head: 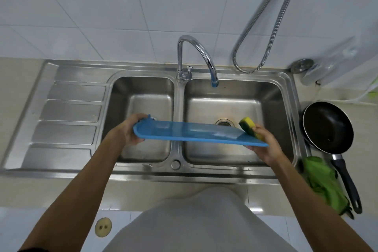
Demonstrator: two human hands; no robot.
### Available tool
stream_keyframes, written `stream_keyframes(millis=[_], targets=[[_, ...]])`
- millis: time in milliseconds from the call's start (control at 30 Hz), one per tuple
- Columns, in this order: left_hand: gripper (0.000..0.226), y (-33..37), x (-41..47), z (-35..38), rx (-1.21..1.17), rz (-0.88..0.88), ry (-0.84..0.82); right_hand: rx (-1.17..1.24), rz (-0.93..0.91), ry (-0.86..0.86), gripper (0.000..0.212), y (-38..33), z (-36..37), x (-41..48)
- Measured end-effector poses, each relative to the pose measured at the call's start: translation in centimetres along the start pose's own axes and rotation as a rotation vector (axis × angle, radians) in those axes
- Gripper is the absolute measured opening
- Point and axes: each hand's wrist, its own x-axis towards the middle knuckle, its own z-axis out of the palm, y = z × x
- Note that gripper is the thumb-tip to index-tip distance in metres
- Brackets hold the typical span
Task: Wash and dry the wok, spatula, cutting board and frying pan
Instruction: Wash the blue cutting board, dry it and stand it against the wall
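Observation:
I hold a blue cutting board (190, 132) nearly flat over the double sink (178, 96), spanning both basins. My left hand (129, 130) grips its left end by the handle corner. At the board's right end, my right hand (263, 142) holds a yellow and green sponge (250, 128) against the top surface while its fingers support the board's edge from below. A black frying pan (328, 128) rests on the counter to the right of the sink, handle pointing toward me. The wok and spatula are out of view.
A chrome tap (202, 57) arches over the right basin, with no water running. A green cloth (324, 182) lies beside the pan's handle. The drainboard (67, 114) is left of the sink. A metal hose (272, 24) and clear plastic bag (335, 61) hang at the back right.

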Motion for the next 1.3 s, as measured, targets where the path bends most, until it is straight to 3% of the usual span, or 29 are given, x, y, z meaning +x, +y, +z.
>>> stream_keyframes(millis=[133,233,333,467,600,733,800,933,1067,1167,1300], targets=[[0.055,0.1,-0.1,0.0,-0.18,0.101,-0.117,0.259,0.038,0.059,0.021,1.4,1.2,-0.3],[0.042,-0.6,0.2,0.4,-0.15,0.245,-0.074,0.298,0.016,0.065,0.014,1.5,1.7,-0.6],[0.03,-1.7,0.1,0.5,-0.081,0.329,-0.025,0.264,0.023,0.075,0.032,1.4,2.3,-0.6],[0.021,-3.3,0.1,-0.6,-0.218,0.418,-0.077,0.285,0.044,0.096,0.027,1.2,2.7,-0.4],[0.032,-4.3,0.0,-2.1,-0.285,0.444,-0.132,0.37,-0.01,0.086,0.019,1.2,2.9,-0.3],[0.05,-4.8,-0.4,-4.0,-0.183,0.481,-0.171,0.423,0.048,0.11,0.016,1.0,3.5,0.2],[0.056,-5.2,-0.7,-5.0,-0.063,0.537,-0.12,0.428,0.069,0.105,0.026,1.2,4.1,0.5],[0.05,-5.8,-1.7,-5.9,0.143,0.683,0.087,0.313,0.051,0.05,0.019,1.9,5.9,0.7],[0.039,-5.9,-2.8,-6.6,0.028,0.776,0.193,0.276,0.108,0.004,0.013,2.7,7.9,0.6],[0.046,-6.1,-3.3,-8.0,-0.049,0.762,0.264,0.231,0.125,-0.049,0.017,3.4,9.7,0.7],[0.035,-6.8,-3.6,-9.9,-0.128,0.729,0.308,0.175,0.163,-0.107,0.021,4.3,11.8,1.1]])
